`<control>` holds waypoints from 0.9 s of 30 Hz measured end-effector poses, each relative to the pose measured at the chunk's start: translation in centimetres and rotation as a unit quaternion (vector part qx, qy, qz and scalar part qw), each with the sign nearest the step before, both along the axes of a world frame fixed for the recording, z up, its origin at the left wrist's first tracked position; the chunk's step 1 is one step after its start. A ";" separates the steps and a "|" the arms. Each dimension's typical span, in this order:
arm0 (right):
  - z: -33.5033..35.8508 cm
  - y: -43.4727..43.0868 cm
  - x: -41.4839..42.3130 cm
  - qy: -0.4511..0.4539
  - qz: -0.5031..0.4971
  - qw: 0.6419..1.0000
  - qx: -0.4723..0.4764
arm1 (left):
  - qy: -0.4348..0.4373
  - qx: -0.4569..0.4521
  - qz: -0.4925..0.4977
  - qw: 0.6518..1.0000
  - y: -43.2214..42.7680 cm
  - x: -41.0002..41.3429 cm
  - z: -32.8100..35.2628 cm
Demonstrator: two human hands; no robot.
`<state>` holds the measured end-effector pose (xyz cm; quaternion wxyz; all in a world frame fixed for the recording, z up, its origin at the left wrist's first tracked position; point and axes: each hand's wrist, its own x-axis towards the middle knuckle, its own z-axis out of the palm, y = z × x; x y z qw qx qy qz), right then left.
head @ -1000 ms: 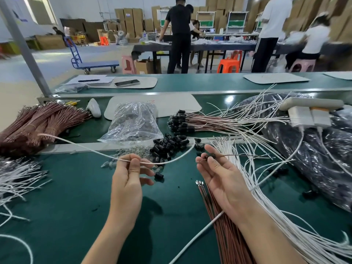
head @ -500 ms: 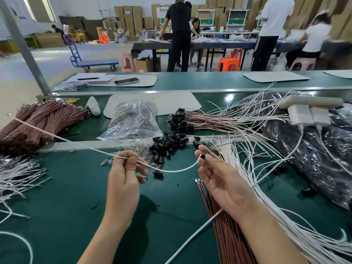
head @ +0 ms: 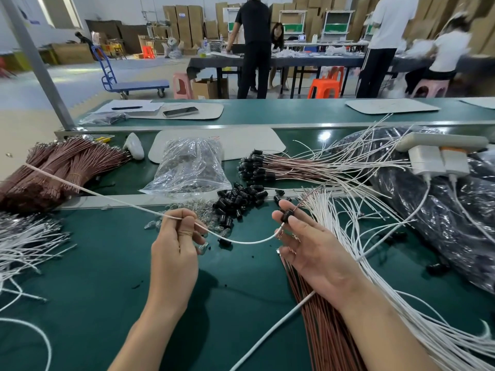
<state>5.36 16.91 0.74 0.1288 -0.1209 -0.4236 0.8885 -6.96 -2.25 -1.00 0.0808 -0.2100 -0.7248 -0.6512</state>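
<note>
Above the near edge of the green table (head: 80, 277), my left hand (head: 174, 247) pinches a long white wire (head: 241, 241), light and floppy, sagging toward my right hand (head: 313, 250), which pinches a small hard black cap (head: 287, 216); I'd hold nearer the wire's crimped tip (head: 280, 231).

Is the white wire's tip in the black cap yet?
Out, it seems: white wire tip shows bare below the cap in the right hand.
</note>
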 end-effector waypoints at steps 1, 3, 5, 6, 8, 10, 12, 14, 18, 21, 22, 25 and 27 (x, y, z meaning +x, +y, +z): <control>0.0 0.0 0.0 0.001 0.003 1.000 0.006 | 0.000 0.000 0.003 1.000 0.0 0.0 0.0; 0.0 -0.1 0.1 0.001 0.010 1.000 0.020 | -0.002 0.000 0.010 1.000 0.0 0.0 0.1; 0.0 -0.2 0.1 0.000 0.016 0.999 0.029 | -0.004 -0.003 0.026 1.000 0.0 0.1 0.1; 0.0 -0.2 0.1 0.000 0.018 0.999 0.032 | -0.004 -0.004 0.035 0.999 -0.1 0.1 0.1; 0.0 -0.2 0.1 0.000 0.020 0.999 0.034 | -0.004 0.000 0.051 0.999 -0.1 0.1 0.1; 0.0 -0.2 0.1 0.000 0.018 0.999 0.039 | -0.008 0.007 0.061 0.998 -0.1 0.2 0.2; -0.1 -0.3 0.1 0.002 0.016 0.999 0.042 | -0.018 0.020 0.066 0.997 -0.1 0.3 0.4; -0.1 -0.4 0.1 0.005 0.013 0.999 0.040 | -0.036 0.035 0.066 0.997 0.0 0.3 0.6; -0.1 -0.4 0.1 0.013 0.011 0.999 0.029 | -0.059 0.057 0.062 0.995 0.1 0.4 0.7; -0.1 -0.5 0.1 0.013 0.013 0.999 0.028 | -0.081 0.082 0.050 0.992 0.3 0.6 0.7; -0.1 -0.5 0.0 0.011 0.014 0.999 0.028 | -0.089 0.089 0.047 0.991 0.3 0.6 0.7; -0.1 -0.5 0.0 0.009 0.012 1.000 0.021 | -0.119 0.111 0.048 0.986 0.4 0.5 0.7; -0.1 -0.6 0.0 0.012 0.013 1.000 0.015 | -0.139 0.121 0.046 0.982 0.4 0.5 0.7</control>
